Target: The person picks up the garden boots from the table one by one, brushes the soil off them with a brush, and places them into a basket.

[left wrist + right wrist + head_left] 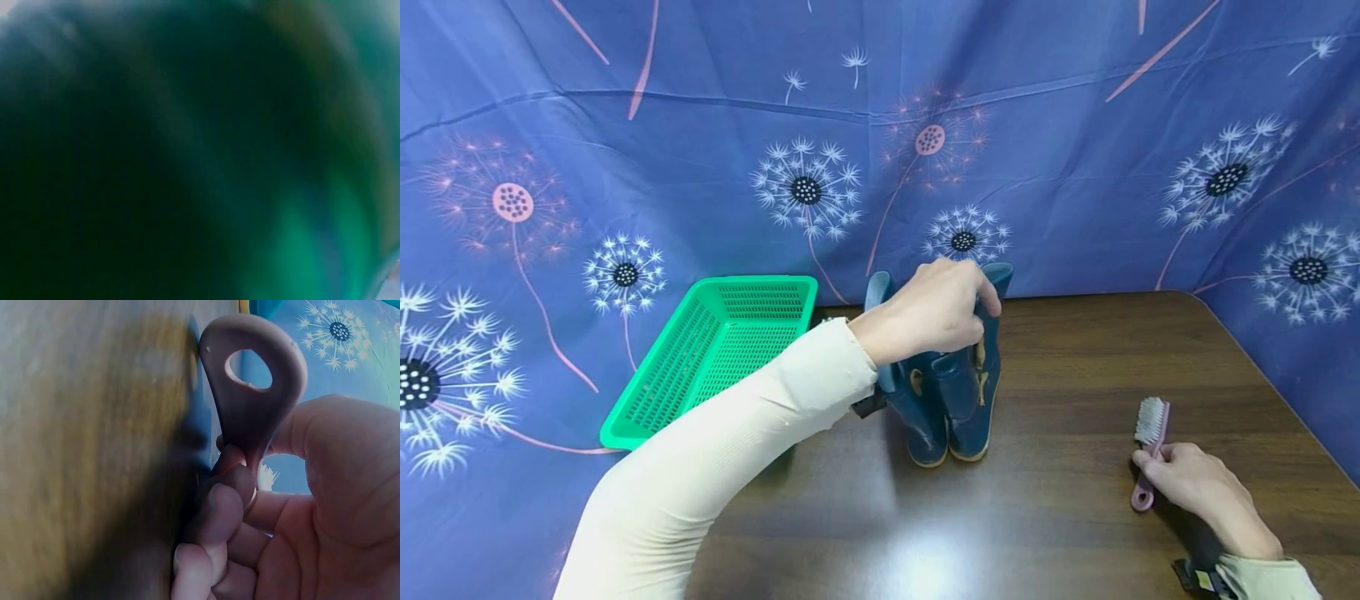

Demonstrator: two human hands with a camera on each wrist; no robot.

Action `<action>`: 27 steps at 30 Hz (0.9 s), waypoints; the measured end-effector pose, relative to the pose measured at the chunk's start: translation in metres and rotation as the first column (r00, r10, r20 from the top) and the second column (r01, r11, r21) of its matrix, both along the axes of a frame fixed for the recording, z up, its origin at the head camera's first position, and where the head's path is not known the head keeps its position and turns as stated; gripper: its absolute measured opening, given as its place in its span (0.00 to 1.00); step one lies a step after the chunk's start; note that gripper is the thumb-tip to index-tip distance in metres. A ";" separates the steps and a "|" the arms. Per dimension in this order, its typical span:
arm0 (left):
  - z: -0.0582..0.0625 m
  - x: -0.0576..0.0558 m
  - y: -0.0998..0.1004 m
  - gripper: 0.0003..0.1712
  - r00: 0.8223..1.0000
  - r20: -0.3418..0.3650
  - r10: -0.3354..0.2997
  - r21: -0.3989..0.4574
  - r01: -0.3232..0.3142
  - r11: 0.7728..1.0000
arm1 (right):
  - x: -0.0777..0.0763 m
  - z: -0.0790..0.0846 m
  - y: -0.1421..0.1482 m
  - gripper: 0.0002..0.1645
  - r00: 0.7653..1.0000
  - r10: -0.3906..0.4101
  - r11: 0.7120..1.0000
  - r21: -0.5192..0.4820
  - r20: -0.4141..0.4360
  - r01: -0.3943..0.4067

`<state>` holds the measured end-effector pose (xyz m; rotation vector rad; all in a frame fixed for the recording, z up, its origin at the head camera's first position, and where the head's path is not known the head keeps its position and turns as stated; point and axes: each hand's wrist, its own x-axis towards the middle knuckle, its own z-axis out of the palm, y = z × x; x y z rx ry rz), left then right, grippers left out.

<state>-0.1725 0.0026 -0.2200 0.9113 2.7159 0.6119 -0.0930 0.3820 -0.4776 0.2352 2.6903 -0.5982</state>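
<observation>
A pair of dark blue boots (957,392) with tan soles stands upright, side by side, on the table. My left hand (928,308) is over their upper shafts, fingers curled down at the tops; the fingertips are hidden. In the left wrist view only a dark, blurred close-up shows. On the right, my right hand (1202,487) pinches the handle of a pink brush (1152,425), its white bristles pointing to the far left. The brush's looped handle end (281,362) sticks out past the fingers in the right wrist view.
A green perforated plastic basket (647,400) is at the far left, partly behind my left sleeve (700,475). The brown wooden table (1060,500) ends at the back against a blue dandelion-patterned cloth (1060,150), which also hangs along the right side.
</observation>
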 end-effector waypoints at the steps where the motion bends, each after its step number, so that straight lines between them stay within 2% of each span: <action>1: 0.001 0.000 0.002 0.26 1.000 -0.011 0.000 0.016 0.001 1.000 | 0.000 0.000 0.000 0.35 1.000 0.001 1.000 -0.001 -0.001 -0.001; 5: 0.008 0.001 0.009 0.26 0.999 -0.042 -0.011 0.060 0.013 0.998 | 0.000 -0.001 0.001 0.34 1.000 0.006 1.000 -0.006 -0.008 -0.006; 9: 0.019 0.005 0.014 0.25 0.999 -0.052 -0.006 0.040 0.008 0.999 | 0.000 -0.002 0.001 0.33 1.000 0.010 1.000 -0.007 -0.011 -0.010; 15: 0.037 0.013 0.024 0.26 1.000 -0.009 -0.002 0.019 0.002 1.000 | 0.001 -0.001 0.004 0.35 1.000 -0.001 1.000 -0.014 0.003 0.001; 18: 0.042 0.015 0.031 0.26 1.000 -0.002 -0.011 0.038 0.011 0.999 | 0.002 -0.002 0.004 0.37 1.000 0.000 1.000 -0.015 0.003 0.000; 23: 0.044 0.015 0.046 0.24 1.000 -0.004 -0.004 0.102 0.004 0.995 | 0.001 -0.003 0.004 0.37 1.000 0.000 1.000 -0.017 0.006 0.000; 27: 0.037 0.015 0.058 0.24 1.000 -0.010 0.011 0.164 -0.009 0.986 | 0.000 -0.002 0.002 0.33 1.000 -0.011 1.000 -0.019 0.005 0.011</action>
